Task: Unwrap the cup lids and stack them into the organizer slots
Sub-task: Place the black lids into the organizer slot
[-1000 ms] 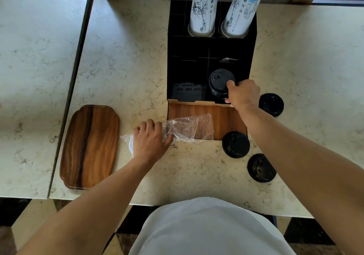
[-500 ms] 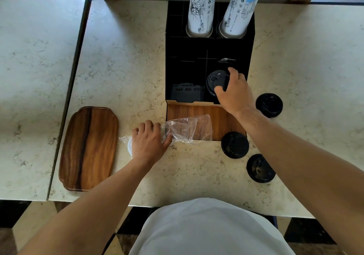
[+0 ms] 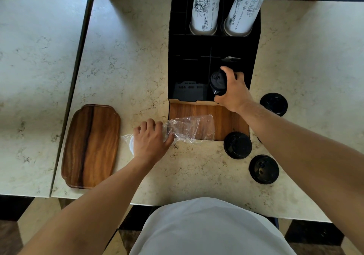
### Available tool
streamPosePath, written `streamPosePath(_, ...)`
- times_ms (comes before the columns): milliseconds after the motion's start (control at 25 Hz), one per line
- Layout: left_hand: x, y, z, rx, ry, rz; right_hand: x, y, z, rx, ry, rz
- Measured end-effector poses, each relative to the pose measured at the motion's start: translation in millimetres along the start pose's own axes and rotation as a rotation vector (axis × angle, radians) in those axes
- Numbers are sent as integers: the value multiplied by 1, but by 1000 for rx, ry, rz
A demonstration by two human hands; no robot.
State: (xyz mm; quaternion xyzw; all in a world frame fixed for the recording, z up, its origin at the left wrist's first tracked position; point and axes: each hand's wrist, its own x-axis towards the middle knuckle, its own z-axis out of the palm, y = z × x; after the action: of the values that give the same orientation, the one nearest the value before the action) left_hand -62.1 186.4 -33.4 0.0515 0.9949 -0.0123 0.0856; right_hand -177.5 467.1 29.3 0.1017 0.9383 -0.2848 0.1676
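Since a second ago the right hand (image 3: 233, 91) has shifted from the near rim of the black lid stack (image 3: 217, 82) to wrap over its right side, with the index finger now reaching across the far edge and the thumb at the near edge. Its fingers curl round the stack, which stands in the front right slot of the black organizer (image 3: 189, 73). The left hand (image 3: 150, 139) has not moved: it presses down with curled fingers on the clear plastic wrapper (image 3: 189, 129), pinching it beside a white lid (image 3: 131, 145) that peeks out under the palm. How tightly it grips cannot be told.

The wrapper's loose end lies across the organizer's wooden front ledge (image 3: 226, 120). Three loose black lids lie on the marble counter (image 3: 128, 57): one (image 3: 237, 145) touching the ledge's near right corner, one (image 3: 264, 169) nearer the person, one (image 3: 274, 101) to the right of the organizer behind the right forearm. Two tall stacks of printed paper cups (image 3: 205, 8) stand in the organizer's rear slots. A wooden tray (image 3: 91, 146) lies on the counter to the left of the left hand.
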Motion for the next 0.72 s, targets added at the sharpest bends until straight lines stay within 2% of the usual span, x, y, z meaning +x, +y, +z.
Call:
streamPosePath(320, 1, 1, 0, 3, -5, -4, -4, 17, -3, 85, 5, -44)
streamPosePath(520, 1, 1, 0, 6, -15, -6, -3, 15, -1, 136, 4, 24)
streamPosePath(720, 2, 1, 0, 3, -25, -10, -2, 11, -6, 58, 3, 42)
